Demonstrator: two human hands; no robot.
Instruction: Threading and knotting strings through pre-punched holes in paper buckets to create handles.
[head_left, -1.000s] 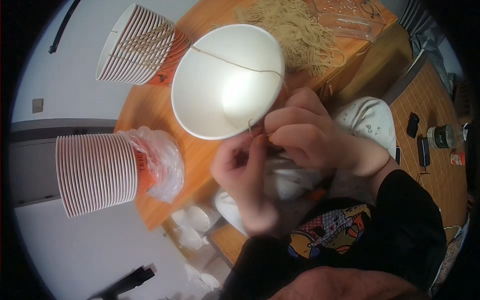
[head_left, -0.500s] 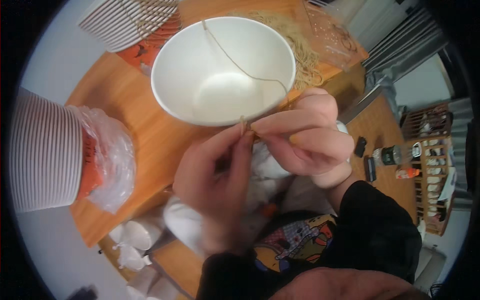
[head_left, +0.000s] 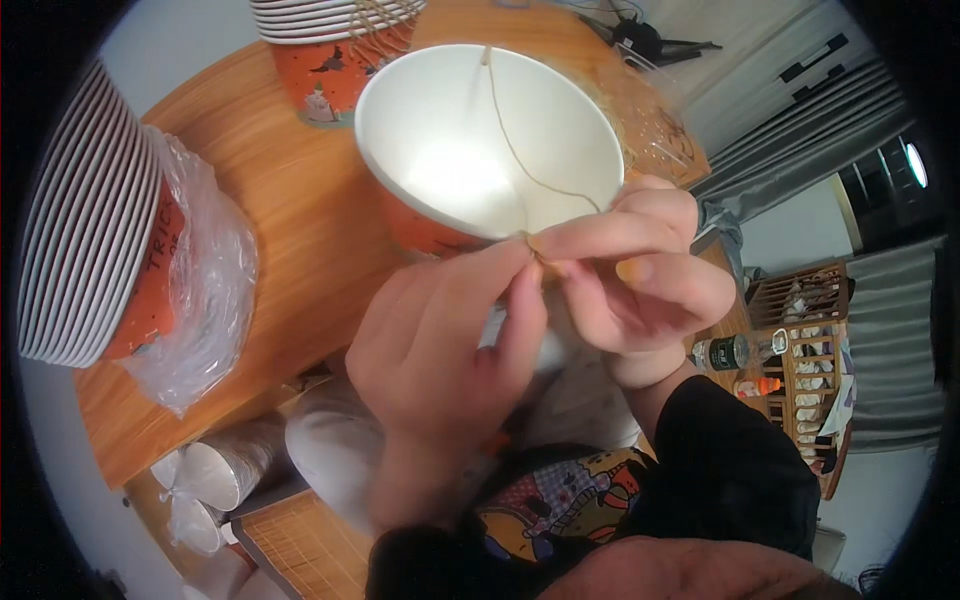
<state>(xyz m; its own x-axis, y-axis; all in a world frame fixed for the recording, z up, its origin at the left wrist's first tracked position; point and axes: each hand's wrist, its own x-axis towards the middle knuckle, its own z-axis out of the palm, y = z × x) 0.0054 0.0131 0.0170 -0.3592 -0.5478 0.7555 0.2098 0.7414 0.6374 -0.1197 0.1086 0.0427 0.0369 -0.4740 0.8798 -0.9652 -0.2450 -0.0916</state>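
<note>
In front of me a large paper bucket (head_left: 415, 115), white inside and orange outside, stands tilted with its mouth toward me. A thin tan string (head_left: 517, 160) runs from its far rim down across the inside to the near rim. My left hand (head_left: 430, 330) is closed there, thumb and forefinger pinching the string at the rim. Right beside those fingertips, my right hand (head_left: 650, 265) pinches the string too, its other fingers curled. The fingertips almost meet, so the piece of string between them is mostly hidden.
A tall stack of nested buckets (head_left: 85, 230), partly in a clear plastic bag (head_left: 215, 270), leans at the left of the wooden table (head_left: 300, 220). Another stack (head_left: 325, 85) with tan strings stands behind. White containers (head_left: 215, 475) sit low at left; bottles (head_left: 722, 352) stand at right.
My view has shifted. The bucket is tipped more, so its orange outer side now shows below the rim. Both hands still pinch the string at the near rim.
</note>
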